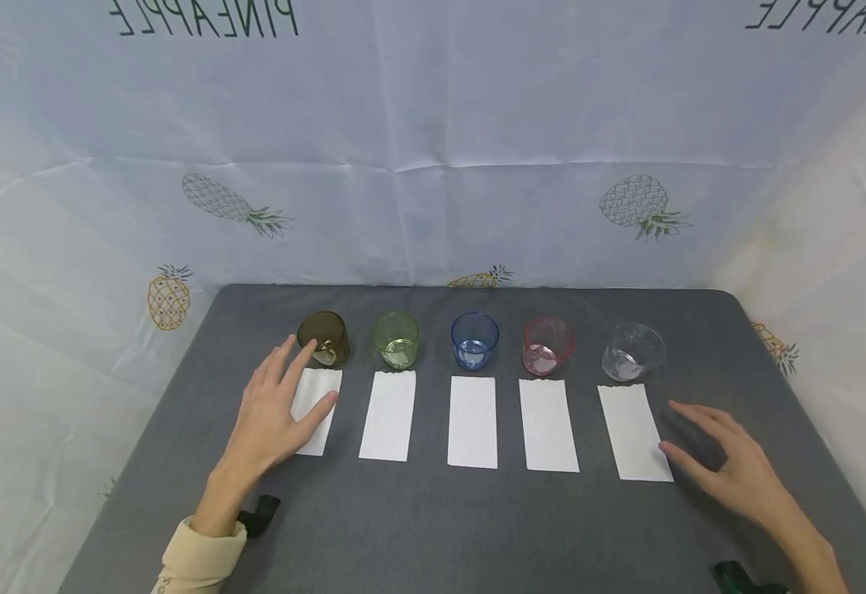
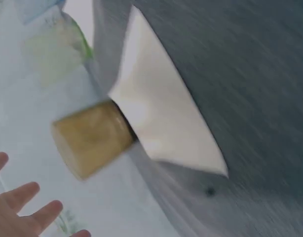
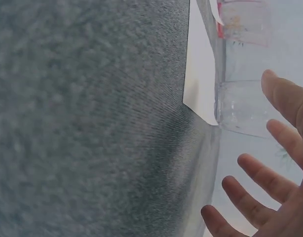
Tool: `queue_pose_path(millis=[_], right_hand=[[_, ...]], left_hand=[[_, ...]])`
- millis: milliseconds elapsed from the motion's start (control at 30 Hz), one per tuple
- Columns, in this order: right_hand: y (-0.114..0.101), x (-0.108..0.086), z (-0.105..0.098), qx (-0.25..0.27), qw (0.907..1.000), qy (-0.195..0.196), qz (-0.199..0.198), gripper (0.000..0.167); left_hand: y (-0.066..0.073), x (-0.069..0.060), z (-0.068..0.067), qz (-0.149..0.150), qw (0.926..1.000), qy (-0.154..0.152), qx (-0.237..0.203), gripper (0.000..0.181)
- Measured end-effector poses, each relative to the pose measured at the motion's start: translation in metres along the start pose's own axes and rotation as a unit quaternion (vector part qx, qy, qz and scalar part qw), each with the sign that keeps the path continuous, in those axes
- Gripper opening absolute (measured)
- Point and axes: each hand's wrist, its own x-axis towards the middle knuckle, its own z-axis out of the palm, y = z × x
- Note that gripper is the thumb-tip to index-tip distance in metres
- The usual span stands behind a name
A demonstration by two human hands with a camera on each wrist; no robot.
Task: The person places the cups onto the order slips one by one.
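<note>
Five glasses stand in a row: brown (image 1: 323, 339), green (image 1: 396, 340), blue (image 1: 473, 340), pink (image 1: 548, 345) and clear (image 1: 633, 352). A white paper slip lies in front of each. My left hand (image 1: 265, 417) hovers over the leftmost slip (image 1: 317, 412), fingers spread near the brown glass (image 2: 92, 139), holding nothing. My right hand (image 1: 737, 470) is beside the rightmost slip (image 1: 635, 433), fingers extended and empty. In the right wrist view, the fingers of that hand (image 3: 280, 182) are spread near the clear glass (image 3: 245, 108).
A grey cloth-covered table (image 1: 433, 528) lies below, with a white pineapple-print curtain (image 1: 433, 99) behind and at both sides. Dark objects show at my left wrist (image 1: 258, 516) and near my right wrist (image 1: 745, 579).
</note>
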Motion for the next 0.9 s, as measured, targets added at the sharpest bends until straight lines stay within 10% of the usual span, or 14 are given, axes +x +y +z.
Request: queue_pose_path(millis=[900], right_hand=[[0.019, 0.003, 0.009, 0.05, 0.9957, -0.077, 0.018, 0.071]], left_hand=[[0.112, 0.078, 0.044, 0.095, 0.9741, -0.064, -0.195, 0.087]])
